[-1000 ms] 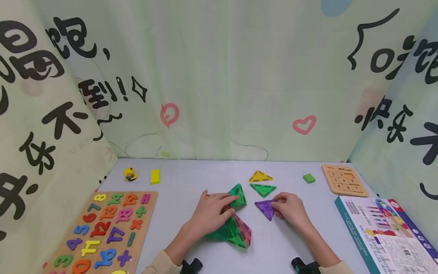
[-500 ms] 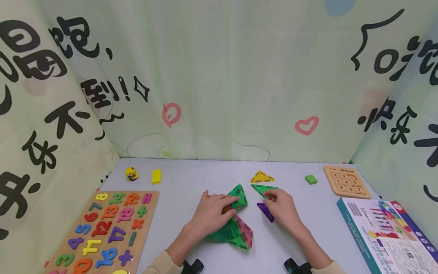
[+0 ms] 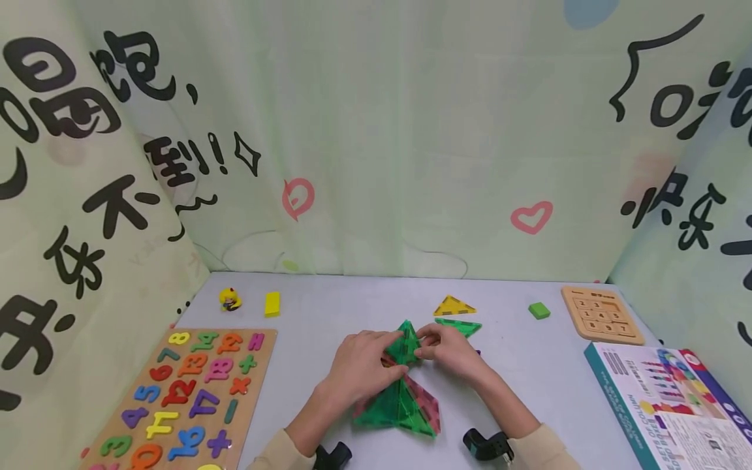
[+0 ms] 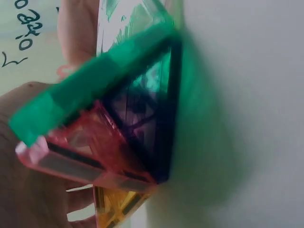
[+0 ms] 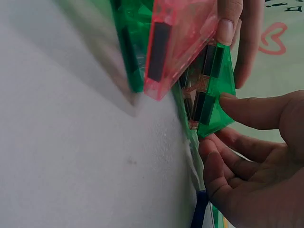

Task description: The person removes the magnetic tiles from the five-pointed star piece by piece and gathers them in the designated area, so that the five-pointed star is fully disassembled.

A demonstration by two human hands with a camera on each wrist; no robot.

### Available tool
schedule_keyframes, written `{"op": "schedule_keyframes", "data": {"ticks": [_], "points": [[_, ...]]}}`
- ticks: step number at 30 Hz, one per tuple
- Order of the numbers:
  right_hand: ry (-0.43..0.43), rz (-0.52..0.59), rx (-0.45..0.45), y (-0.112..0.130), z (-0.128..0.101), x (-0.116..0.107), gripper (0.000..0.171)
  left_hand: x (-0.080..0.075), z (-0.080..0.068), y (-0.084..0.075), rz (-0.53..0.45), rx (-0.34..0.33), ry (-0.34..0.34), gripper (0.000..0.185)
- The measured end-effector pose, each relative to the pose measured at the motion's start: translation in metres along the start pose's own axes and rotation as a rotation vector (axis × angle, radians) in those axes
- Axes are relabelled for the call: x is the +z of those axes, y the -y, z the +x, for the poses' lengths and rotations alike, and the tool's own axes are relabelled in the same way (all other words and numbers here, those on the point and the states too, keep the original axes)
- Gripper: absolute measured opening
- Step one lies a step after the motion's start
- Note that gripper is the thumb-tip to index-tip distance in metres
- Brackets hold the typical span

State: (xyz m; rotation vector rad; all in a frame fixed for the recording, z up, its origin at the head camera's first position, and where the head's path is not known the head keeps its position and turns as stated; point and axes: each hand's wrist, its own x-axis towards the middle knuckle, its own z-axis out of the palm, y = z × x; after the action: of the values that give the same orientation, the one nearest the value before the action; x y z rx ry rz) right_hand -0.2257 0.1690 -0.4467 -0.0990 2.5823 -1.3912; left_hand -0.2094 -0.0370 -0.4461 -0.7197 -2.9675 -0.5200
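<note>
In the head view, we see the green peak [image 3: 404,350] between the two hands, directly right of the left hand [image 3: 364,359] and left of the right hand [image 3: 451,350]; neither hand is clearly nearer. The left fingers hold its left flank, and the right fingers reach its right flank. The tile structure [image 3: 384,408] runs lengthwise away from us, its wide end nearest. It rests on the white counter [image 3: 329,310]. Just beyond the right hand lie a flat green triangle [image 3: 464,326] and a yellow triangle [image 3: 454,305]; the letter board [image 3: 173,372] stands well apart on the left and the printed box [image 3: 670,398] on the right. Patterned cloth [image 3: 376,137] walls the space.

In the left wrist view, we find the left palm behind a green edge [image 4: 95,85], a pink tile [image 4: 90,135] and an amber tile [image 4: 114,209], close above the counter.

In the right wrist view, we see the right thumb and fingers pinch a green tile [image 5: 221,95], with a pink tile [image 5: 178,42] just beside it.
</note>
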Motion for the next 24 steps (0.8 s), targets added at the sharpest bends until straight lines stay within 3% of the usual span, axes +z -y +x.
{"op": "schedule_keyframes", "data": {"ticks": [10, 15, 24], "points": [[0.026, 0.127, 0.036, 0.005, 0.009, 0.004, 0.03, -0.008, 0.015, 0.01, -0.148, -0.112, 0.215, 0.083], [0.046, 0.198, 0.048, 0.003, 0.01, 0.001, 0.029, -0.007, 0.015, 0.012, -0.181, -0.124, 0.205, 0.083], [0.171, 0.393, 0.037, -0.003, 0.017, -0.014, 0.03, -0.006, 0.013, 0.012, -0.196, -0.117, 0.167, 0.081]]}}
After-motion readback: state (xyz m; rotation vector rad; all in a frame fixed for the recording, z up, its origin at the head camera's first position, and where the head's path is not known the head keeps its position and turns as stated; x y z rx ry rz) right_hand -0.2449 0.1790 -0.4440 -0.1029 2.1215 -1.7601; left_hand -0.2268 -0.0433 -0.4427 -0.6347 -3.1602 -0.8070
